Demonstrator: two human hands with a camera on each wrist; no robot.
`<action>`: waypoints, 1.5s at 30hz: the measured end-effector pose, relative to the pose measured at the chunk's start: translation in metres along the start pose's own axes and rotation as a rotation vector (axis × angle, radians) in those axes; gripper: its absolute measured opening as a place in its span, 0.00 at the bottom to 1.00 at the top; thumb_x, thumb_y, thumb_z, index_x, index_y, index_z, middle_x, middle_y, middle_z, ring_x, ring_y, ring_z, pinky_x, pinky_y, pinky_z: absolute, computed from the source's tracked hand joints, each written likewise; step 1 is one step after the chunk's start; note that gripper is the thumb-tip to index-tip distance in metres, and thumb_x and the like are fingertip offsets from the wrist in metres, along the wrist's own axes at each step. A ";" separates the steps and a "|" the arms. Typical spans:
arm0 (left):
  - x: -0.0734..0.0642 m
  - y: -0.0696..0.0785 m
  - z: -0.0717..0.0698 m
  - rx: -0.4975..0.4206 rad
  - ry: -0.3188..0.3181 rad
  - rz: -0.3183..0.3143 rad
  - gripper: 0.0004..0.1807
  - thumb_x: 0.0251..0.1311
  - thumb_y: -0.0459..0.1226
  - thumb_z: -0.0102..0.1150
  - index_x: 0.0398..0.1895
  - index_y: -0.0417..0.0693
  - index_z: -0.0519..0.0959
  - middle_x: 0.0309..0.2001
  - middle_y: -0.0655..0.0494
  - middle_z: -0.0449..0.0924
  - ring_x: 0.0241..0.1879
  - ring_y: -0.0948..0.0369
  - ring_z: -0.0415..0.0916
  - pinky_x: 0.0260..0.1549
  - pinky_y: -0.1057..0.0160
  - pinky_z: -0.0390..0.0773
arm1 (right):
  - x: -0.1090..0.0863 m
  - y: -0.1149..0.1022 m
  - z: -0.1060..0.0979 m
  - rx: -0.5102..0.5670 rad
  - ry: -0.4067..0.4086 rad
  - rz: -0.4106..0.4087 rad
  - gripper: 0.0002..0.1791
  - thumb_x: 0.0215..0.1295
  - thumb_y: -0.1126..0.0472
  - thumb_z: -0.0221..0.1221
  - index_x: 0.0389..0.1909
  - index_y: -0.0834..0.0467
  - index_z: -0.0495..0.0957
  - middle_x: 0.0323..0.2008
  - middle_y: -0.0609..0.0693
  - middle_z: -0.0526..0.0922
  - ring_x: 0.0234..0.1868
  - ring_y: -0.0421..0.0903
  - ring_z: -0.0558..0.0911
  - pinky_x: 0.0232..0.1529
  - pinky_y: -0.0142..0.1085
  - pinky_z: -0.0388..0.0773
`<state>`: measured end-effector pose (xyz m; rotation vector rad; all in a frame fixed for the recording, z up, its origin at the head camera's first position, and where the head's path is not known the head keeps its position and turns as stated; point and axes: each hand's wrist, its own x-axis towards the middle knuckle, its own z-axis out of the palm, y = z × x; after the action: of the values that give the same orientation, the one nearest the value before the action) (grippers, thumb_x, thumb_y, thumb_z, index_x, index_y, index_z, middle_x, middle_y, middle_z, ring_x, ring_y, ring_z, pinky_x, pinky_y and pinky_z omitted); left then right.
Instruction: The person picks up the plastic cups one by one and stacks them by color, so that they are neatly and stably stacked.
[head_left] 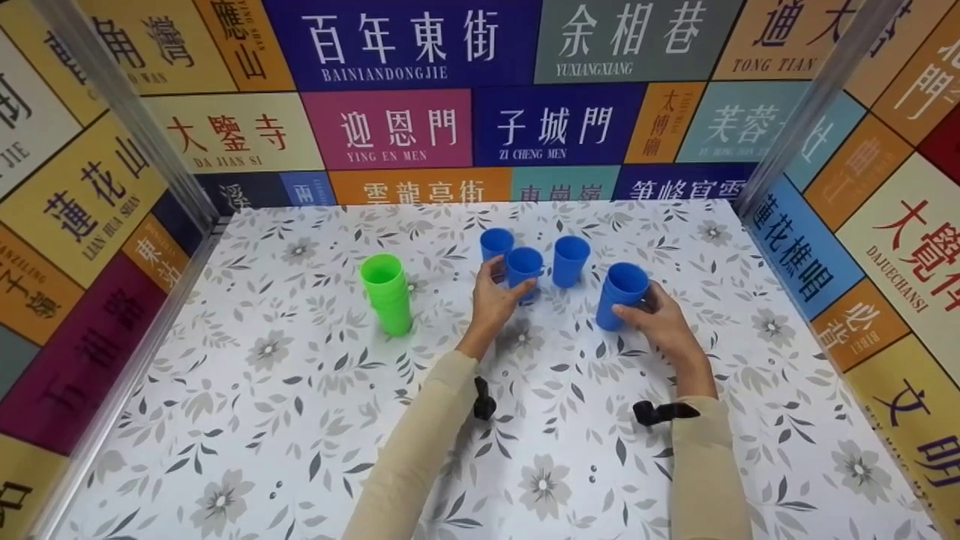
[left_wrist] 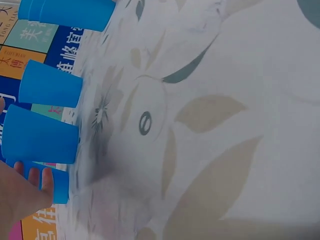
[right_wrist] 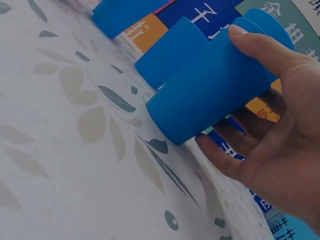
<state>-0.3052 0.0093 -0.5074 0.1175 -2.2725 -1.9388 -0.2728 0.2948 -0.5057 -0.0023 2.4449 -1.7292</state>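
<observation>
My left hand (head_left: pixel 495 304) grips a single blue cup (head_left: pixel 525 261) from the near side, thumb on its right and fingers on its left. In the left wrist view, those fingers (left_wrist: pixel 33 176) lie between this cup (left_wrist: pixel 42 135) and another blue cup (head_left: pixel 495 241) just behind. My right hand (head_left: pixel 664 326) holds a nested stack of blue cups (head_left: pixel 616 304) from the right. The right wrist view shows the thumb near the stack's upper rim and fingers along its side (right_wrist: pixel 210 85). A lone upright blue cup (head_left: pixel 570 261) stands between the two hands, farther back.
To the left, a nested stack of green cups (head_left: pixel 390 300) stands upright on the floral-patterned tabletop (head_left: pixel 300 420). Panels with printed signs (head_left: pixel 397 127) border the back and sides of the table. Black wrist mounts (head_left: pixel 485 405) sit at both cuffs.
</observation>
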 end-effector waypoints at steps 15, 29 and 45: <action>0.004 0.001 0.018 -0.050 0.093 -0.006 0.42 0.48 0.36 0.78 0.67 0.37 0.67 0.64 0.40 0.73 0.64 0.48 0.72 0.68 0.54 0.71 | 0.002 0.000 0.000 0.019 0.005 -0.055 0.52 0.62 0.48 0.69 0.79 0.57 0.51 0.76 0.62 0.59 0.78 0.60 0.57 0.78 0.54 0.53; 0.005 0.001 0.027 -0.005 0.134 0.003 0.39 0.50 0.38 0.77 0.64 0.39 0.69 0.63 0.41 0.74 0.64 0.49 0.73 0.67 0.56 0.71 | 0.002 0.001 -0.001 0.045 -0.009 -0.031 0.50 0.63 0.49 0.69 0.79 0.54 0.52 0.77 0.60 0.58 0.79 0.58 0.56 0.80 0.52 0.50; -0.007 0.020 0.024 0.098 0.004 0.059 0.40 0.54 0.46 0.74 0.68 0.45 0.67 0.66 0.44 0.72 0.65 0.52 0.72 0.66 0.53 0.72 | 0.001 0.004 0.002 0.015 0.004 -0.078 0.51 0.63 0.48 0.68 0.79 0.57 0.50 0.77 0.63 0.58 0.79 0.60 0.56 0.78 0.54 0.55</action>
<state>-0.3011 0.0371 -0.4923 0.0648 -2.3405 -1.7977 -0.2730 0.2945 -0.5101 -0.0945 2.4659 -1.7802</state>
